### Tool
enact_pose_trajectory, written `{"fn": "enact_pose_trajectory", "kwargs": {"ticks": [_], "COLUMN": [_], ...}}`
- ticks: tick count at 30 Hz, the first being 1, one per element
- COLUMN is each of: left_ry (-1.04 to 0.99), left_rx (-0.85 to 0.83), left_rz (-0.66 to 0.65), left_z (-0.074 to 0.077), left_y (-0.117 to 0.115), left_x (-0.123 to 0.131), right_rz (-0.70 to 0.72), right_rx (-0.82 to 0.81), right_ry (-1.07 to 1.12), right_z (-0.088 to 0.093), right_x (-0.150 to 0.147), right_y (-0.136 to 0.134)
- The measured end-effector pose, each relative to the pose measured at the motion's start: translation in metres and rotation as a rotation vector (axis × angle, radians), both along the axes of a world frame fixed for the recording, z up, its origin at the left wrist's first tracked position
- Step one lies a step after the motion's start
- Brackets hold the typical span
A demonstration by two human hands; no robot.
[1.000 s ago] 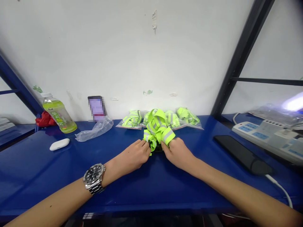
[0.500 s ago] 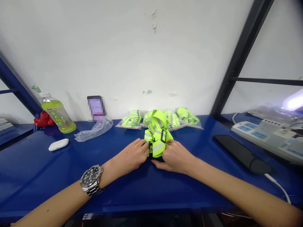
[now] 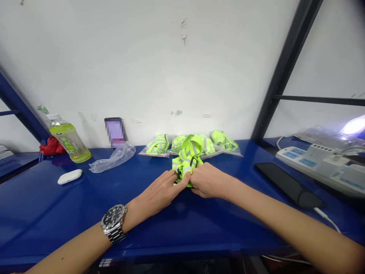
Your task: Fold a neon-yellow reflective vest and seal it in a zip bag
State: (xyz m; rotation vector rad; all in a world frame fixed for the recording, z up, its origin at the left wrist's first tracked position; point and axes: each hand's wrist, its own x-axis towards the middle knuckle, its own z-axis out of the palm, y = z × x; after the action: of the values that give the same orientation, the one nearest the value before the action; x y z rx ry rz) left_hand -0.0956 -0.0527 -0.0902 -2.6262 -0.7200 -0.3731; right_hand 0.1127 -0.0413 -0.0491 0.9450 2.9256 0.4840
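Note:
A bundle of neon yellow reflective straps (image 3: 185,158) with grey stripes and black buckles is gathered between my hands over the blue table. My left hand (image 3: 164,188), below a steel wristwatch (image 3: 114,222), grips its near left side, thumb stretched across the front. Closed around the near right side of the bundle is my right hand (image 3: 208,180), its fingertips hidden in the straps. Behind the bundle, several clear bags of the same yellow straps lie along the wall, among them a left bag (image 3: 158,145) and a right bag (image 3: 224,140).
On the left are a tilted drink bottle (image 3: 70,139), a red cloth-like item (image 3: 53,146), a white earbud case (image 3: 70,176), a crumpled plastic bag (image 3: 114,160) and a phone (image 3: 115,131) against the wall. To the right lie a black phone (image 3: 288,184) on a cable and power strips (image 3: 302,158).
My left thumb has come across the front of the strap bundle, and my hands are closer together. The bundle looks more compressed at its near side. The view has shifted slightly.

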Motion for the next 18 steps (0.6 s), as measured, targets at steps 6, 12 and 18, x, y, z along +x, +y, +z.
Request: {"fn": "enact_pose_trajectory", "kwargs": {"ticks": [6,12,18], "left_ry": [-0.029,-0.199,-0.222], "left_rx": [-0.05,-0.276,-0.313], "left_rz": [-0.029,-0.025,0.035], "left_z": [0.004,-0.001,-0.002], "left_y": [0.004,0.012,0.01], "left_x": [-0.001,-0.004,-0.002], "right_rz": [-0.195,-0.33,-0.25], "right_rx": [-0.023,-0.015,0.107], "right_ry": [0.145,0.45,0.612], "right_z": [-0.011,-0.03,-0.038], "right_x": [0.001,-0.002,0.006], "right_y": [-0.007,-0.017,-0.019]}}
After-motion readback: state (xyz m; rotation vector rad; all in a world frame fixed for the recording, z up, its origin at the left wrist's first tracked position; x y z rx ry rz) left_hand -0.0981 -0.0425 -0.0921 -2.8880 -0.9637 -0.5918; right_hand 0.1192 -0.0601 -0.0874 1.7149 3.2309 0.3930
